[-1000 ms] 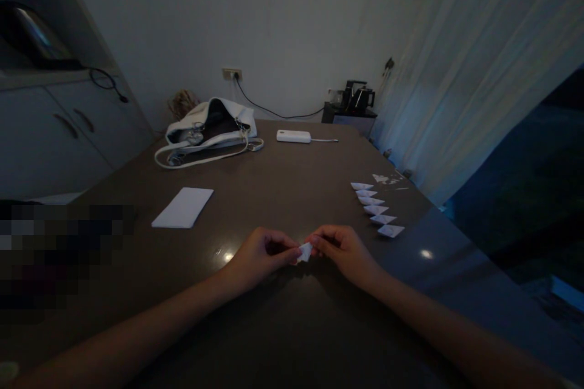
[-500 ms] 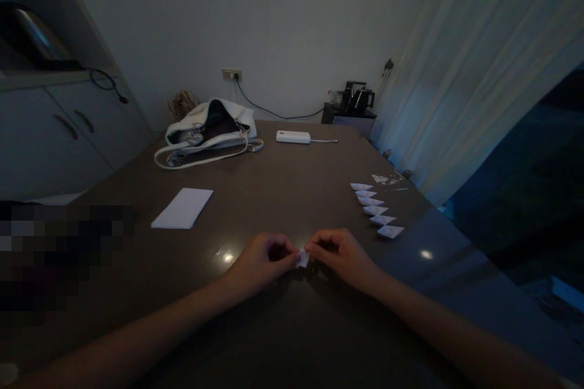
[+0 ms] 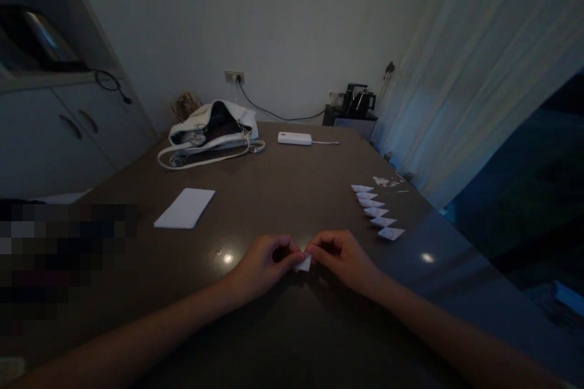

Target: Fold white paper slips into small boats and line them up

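A small piece of folded white paper [image 3: 304, 264] is pinched between my two hands, just above the brown table [image 3: 274, 194]. My left hand [image 3: 269, 260] grips it from the left with thumb and forefinger. On its other side, my right hand [image 3: 341, 256] pinches the paper's upper right edge. The fingertips nearly meet and hide part of the folds. To the right, several folded paper boats [image 3: 376, 213] stand in a slanting row. A stack of white paper sheets [image 3: 185, 208] lies to the left of my hands.
Beyond the sheets rests a white handbag [image 3: 210, 134] with its strap on the table. A white power bank [image 3: 294, 138] with a short cable lies at the far side. Torn paper scraps [image 3: 387, 182] are near the right edge. A black kettle [image 3: 364, 101] stands behind.
The folded paper has turned slightly in my fingers, and more of its white face shows below them. Both hands stay in nearly the same place. The whole view has shifted a little.
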Motion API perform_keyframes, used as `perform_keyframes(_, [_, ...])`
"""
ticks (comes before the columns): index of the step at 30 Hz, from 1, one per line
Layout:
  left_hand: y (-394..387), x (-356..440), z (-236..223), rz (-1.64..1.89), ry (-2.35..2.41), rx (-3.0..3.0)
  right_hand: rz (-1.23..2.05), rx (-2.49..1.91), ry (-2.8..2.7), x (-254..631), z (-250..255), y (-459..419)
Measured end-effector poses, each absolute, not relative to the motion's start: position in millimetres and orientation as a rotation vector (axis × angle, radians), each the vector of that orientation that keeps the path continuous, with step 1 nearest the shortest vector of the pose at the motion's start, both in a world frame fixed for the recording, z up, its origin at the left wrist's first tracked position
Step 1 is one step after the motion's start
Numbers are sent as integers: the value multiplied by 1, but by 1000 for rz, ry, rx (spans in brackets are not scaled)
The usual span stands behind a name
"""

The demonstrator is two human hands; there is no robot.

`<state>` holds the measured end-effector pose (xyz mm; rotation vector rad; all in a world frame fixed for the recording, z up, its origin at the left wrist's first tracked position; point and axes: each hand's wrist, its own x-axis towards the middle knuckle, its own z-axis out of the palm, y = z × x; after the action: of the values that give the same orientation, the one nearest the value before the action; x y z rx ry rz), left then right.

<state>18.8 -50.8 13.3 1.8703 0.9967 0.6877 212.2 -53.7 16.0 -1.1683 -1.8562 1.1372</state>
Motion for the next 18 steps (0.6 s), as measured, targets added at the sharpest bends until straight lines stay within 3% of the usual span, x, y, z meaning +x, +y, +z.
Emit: perform_keyframes(18, [-47, 13, 9, 724, 1065, 2310, 1177, -1166, -1853, 211, 14, -55])
